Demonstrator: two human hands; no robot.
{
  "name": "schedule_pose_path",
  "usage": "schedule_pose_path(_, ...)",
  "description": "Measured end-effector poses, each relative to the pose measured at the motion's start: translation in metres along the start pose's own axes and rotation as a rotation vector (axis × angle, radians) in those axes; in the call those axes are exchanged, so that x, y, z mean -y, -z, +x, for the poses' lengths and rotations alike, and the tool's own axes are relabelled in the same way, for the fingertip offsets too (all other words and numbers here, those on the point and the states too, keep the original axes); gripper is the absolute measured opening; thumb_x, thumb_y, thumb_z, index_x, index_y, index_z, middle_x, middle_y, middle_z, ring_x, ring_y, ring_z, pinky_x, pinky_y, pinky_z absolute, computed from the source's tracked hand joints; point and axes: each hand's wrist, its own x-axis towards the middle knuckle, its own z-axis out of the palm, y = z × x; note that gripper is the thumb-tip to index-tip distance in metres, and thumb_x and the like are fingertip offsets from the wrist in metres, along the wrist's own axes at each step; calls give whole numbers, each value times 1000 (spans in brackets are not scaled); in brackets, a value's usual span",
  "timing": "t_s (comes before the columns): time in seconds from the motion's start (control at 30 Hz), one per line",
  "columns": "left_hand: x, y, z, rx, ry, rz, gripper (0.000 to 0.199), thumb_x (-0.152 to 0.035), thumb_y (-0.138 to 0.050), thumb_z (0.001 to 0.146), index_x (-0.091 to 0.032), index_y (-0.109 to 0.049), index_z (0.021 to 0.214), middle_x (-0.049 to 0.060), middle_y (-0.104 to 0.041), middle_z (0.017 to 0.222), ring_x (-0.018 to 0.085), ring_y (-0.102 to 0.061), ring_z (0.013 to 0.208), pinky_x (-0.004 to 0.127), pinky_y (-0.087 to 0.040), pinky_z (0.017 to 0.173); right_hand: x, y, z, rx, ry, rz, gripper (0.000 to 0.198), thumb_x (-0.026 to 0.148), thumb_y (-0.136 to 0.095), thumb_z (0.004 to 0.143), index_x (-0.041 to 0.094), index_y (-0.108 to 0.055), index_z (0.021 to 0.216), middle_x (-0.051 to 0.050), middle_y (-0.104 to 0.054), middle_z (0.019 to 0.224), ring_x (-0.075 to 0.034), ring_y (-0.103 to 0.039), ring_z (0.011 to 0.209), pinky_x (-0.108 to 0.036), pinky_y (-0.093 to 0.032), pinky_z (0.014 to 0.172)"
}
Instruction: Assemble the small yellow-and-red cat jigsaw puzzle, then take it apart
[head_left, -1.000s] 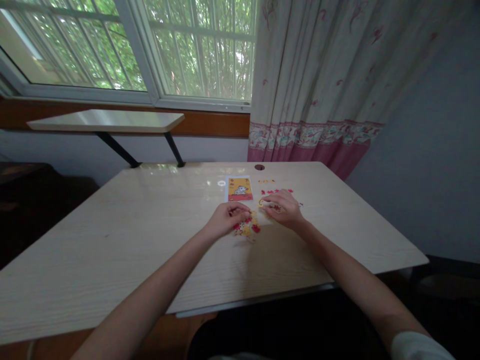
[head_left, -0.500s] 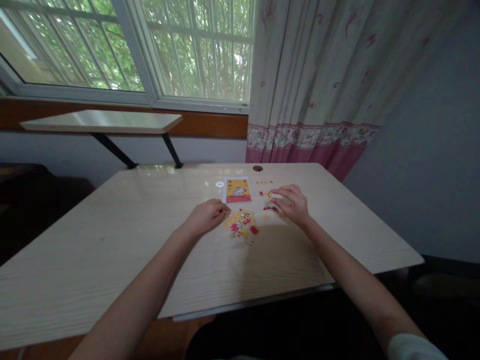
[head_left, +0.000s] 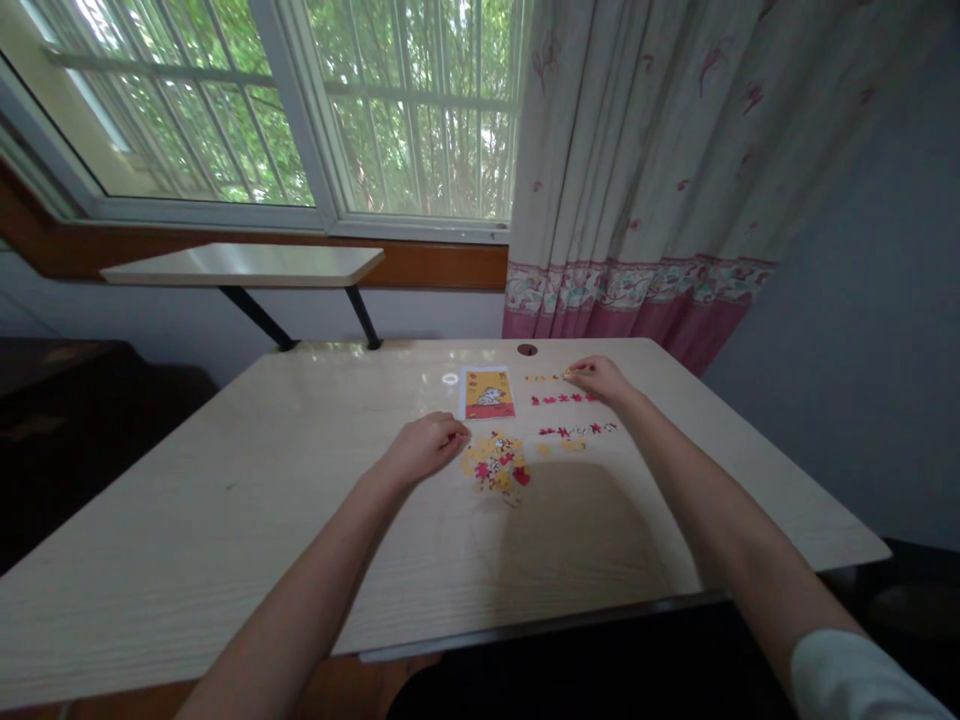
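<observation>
My right hand (head_left: 600, 378) pinches a yellow puzzle piece (head_left: 568, 373) at the right end of a short row of yellow pieces (head_left: 536, 378). Below that row lies a line of red puzzle pieces (head_left: 564, 398), partly behind the hand. My left hand (head_left: 431, 445) rests on the table with fingers curled together, at the upper left edge of a loose pile of puzzle pieces (head_left: 495, 465) in yellow, red and white. Whatever its fingertips may hold is hidden. Between the hands lies a picture card (head_left: 489, 394) with a white animal on yellow and red.
A mixed row of red and white pieces (head_left: 577, 431) lies right of the pile, with a few yellow pieces (head_left: 574, 446) under it. A small white ring (head_left: 450, 379) sits left of the card. A raised shelf (head_left: 247, 266) stands at the table's back left; a curtain (head_left: 637, 200) hangs behind.
My right hand has moved up and away with a yellow piece to the top row, uncovering the red and mixed rows. The left hand stays by the pile. The view has shifted slightly.
</observation>
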Motion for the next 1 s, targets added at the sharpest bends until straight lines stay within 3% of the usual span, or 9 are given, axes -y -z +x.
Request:
schedule_pose_path(0.17,0,1,0,-13,-7,0,29,-31,-40,87,-19,-66,91,6,-64,88,17,-58,82,25,-42,69,-8,-5,4,151,-60,-84,28,39,-64,72,18,-71,89,-7,-70,80,-19,-61,75,-30,-46,70)
schedule_pose_path(0.67,-4,2,-1,2,-14,13,29,-32,-39,88,-19,-64,88,6,-64,86,16,-58,81,24,-41,69,0,-2,5,191,-44,-154,26,35,-63,73,20,-72,93,-5,-71,81,-17,-61,75,-27,-45,70)
schedule_pose_path(0.83,-5,4,-1,-6,-7,9,28,-30,-39,87,-19,-65,88,6,-64,87,16,-58,82,25,-41,71,6,-2,7,154,-43,-193,25,33,-64,73,20,-71,93,-8,-70,90,-21,-60,85,-32,-44,77)
schedule_pose_path(0.93,-5,4,-1,7,-25,6,26,-28,-40,87,-19,-64,88,5,-64,86,16,-57,81,24,-41,70,29,-2,0,77,61,-214,24,32,-61,77,19,-70,95,-11,-67,99,-22,-58,95,-36,-41,83)
schedule_pose_path(1.0,-5,5,-1,13,-34,2,25,-28,-41,86,-20,-64,86,5,-64,86,16,-57,79,24,-41,68,53,-2,-15,56,237,-189,20,30,-57,80,20,-69,94,-8,-67,97,-21,-57,94,-37,-39,85)
